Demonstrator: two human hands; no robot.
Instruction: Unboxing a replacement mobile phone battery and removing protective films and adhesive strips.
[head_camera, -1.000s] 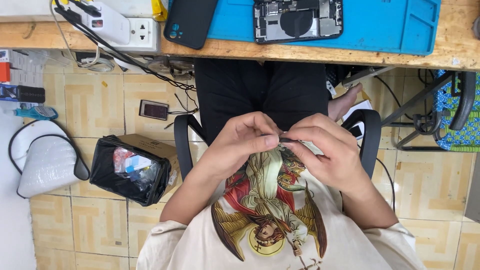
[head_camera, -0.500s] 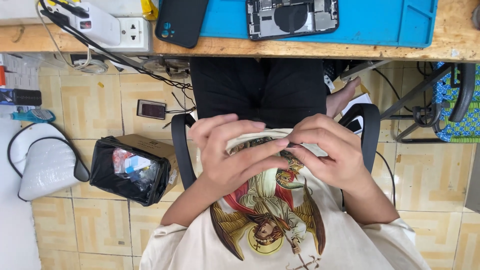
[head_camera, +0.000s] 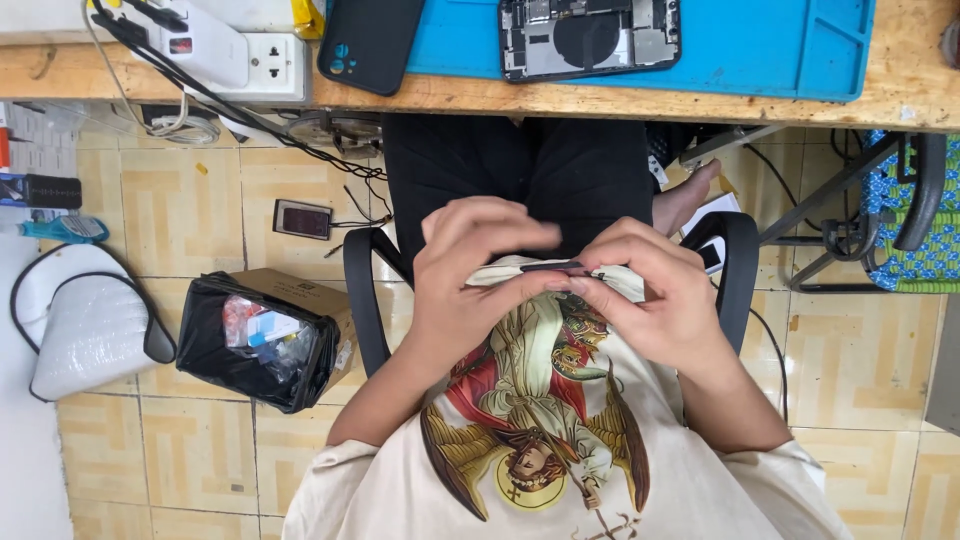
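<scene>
We sit back from the desk (head_camera: 180, 95), shirt hem (head_camera: 545, 300) pulled up over the lap. Our left hand (head_camera: 470, 290) and right hand (head_camera: 655, 300) both pinch a thin dark strip (head_camera: 553, 267) against that cloth; we judge light, even rubbing safest.

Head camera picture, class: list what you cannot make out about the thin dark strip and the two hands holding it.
- Thin dark strip, head view: too small and partly covered by fingertips to tell what it is.
- Left hand: fingers blurred; its grip is unclear.
- Right hand: palm faces away, hiding its contact with the strip.
- Shirt hem: bunched under both hands, whether pinched is hidden.
</scene>
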